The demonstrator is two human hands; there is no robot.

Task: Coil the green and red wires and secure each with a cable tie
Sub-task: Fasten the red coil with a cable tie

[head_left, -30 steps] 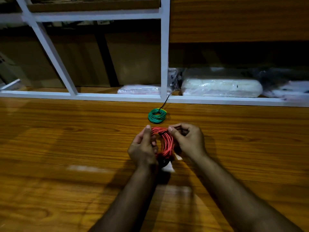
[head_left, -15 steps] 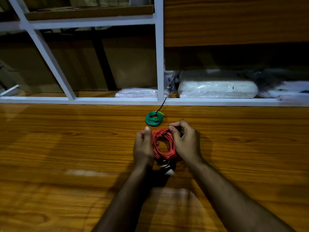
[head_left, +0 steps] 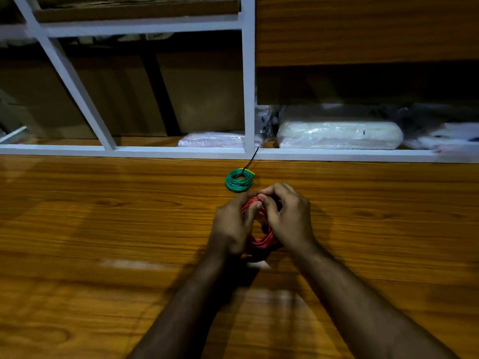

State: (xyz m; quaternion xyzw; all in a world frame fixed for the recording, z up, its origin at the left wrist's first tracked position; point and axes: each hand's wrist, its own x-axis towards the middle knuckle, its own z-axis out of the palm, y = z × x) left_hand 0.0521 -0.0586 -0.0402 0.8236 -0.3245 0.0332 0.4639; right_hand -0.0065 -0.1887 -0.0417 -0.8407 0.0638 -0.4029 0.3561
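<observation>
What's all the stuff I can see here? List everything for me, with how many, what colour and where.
green wire coil: one, green, lying on the table just beyond the hands
cable tie: one, black, on the green coil, tail pointing toward the shelf
red wire coil: one, red, held between both hands
table: one, orange-brown wood grain
shelf frame: one, white, behind the table
wrapped bundles: several, whitish, on the low shelf
left hand: one, gripping the red coil
right hand: one, gripping the red coil

We are looking at a wooden table (head_left: 103, 216), a white shelf frame (head_left: 248, 81) standing behind it, and plastic-wrapped bundles (head_left: 339, 134) lying on the shelf.
</observation>
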